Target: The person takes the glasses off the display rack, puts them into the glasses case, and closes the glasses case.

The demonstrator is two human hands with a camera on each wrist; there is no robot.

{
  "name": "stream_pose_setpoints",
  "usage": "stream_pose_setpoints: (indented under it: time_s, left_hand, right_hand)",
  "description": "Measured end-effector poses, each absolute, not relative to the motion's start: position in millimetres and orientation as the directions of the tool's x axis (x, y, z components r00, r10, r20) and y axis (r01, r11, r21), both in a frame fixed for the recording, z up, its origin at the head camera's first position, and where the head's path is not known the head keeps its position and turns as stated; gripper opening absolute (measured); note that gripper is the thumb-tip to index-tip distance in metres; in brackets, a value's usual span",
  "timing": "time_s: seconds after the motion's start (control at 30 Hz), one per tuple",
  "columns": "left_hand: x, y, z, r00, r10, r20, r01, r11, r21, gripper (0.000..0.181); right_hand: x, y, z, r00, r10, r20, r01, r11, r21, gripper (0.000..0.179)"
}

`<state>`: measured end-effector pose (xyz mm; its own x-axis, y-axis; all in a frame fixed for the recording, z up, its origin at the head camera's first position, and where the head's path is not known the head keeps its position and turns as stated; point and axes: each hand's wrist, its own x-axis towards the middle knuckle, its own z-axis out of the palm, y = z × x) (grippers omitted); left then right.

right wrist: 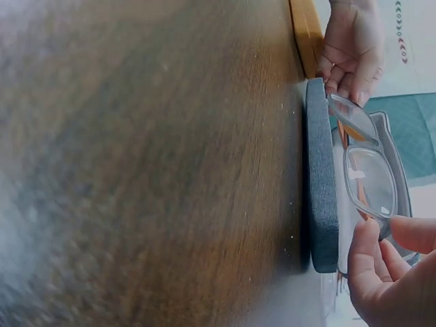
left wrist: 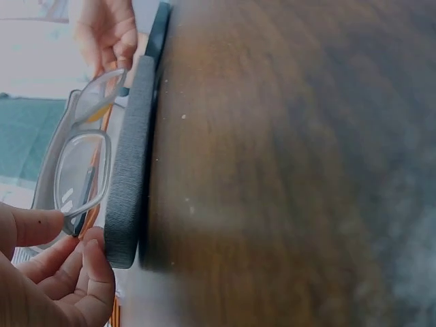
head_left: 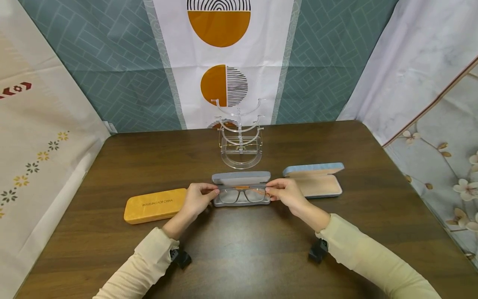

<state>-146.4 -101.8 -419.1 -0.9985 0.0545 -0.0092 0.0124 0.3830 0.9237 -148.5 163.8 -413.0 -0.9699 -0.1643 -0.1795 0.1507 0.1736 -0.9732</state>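
Observation:
A pair of grey-framed eyeglasses [head_left: 242,195] with orange on the temples is held level over an open grey glasses case [head_left: 242,204], lenses facing the person. My left hand [head_left: 197,199] pinches the frame's left corner between thumb and fingers. At the opposite corner my right hand [head_left: 288,192] pinches it the same way. The left wrist view has the near lens [left wrist: 83,170] just above the case's front wall [left wrist: 129,170]. From the right wrist side, the frame [right wrist: 371,180] overlaps the case interior, with the raised lid behind.
A closed yellow glasses case [head_left: 154,204] lies left of my left hand. To the right stands an open blue case [head_left: 317,182] with a beige lining. Behind the grey case is a clear tiered display stand [head_left: 240,141] holding thin-framed glasses. All rest on a brown wooden table [head_left: 239,257].

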Motion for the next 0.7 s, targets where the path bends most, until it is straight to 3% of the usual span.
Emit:
stream_pose_setpoints:
  time_s: [0.43, 0.7]
  left_hand:
    - [-150.5, -97.3, -422.6, -1.000, 0.013, 0.003, 0.009, 0.454, 0.891, 0.012]
    - [-148.3, -97.7, -420.9, -0.992, 0.065, 0.112, 0.129, 0.557, 0.821, 0.011]
  right_hand:
    - [-153.8, 158.6, -416.8, -0.979, -0.108, -0.174, 0.147, 0.221, -0.964, 0.018]
    - [-154.2, 158.4, -418.0, -0.976, -0.116, -0.183, 0.145, 0.277, -0.950, 0.019]
